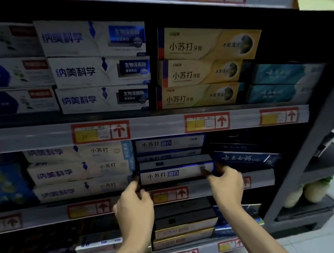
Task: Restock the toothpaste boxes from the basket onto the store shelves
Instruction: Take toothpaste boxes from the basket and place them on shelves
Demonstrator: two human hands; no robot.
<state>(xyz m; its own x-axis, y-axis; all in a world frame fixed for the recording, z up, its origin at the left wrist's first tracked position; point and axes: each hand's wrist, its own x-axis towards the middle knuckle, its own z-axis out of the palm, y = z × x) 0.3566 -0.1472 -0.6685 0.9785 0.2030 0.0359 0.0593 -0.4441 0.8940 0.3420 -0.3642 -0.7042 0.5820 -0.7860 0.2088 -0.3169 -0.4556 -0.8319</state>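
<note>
toothpaste box [175, 174]: front edge of the shelf [262, 177], right ahead of the stack [169, 144]
left hand [135, 207]: its left end
right hand [226, 186]: its right end
side stack [74, 171]: just left
lone box [245, 158]: just right

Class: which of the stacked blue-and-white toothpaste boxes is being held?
The lowest box: the left hand and right hand hold its two ends, while the boxes above go untouched.
</note>
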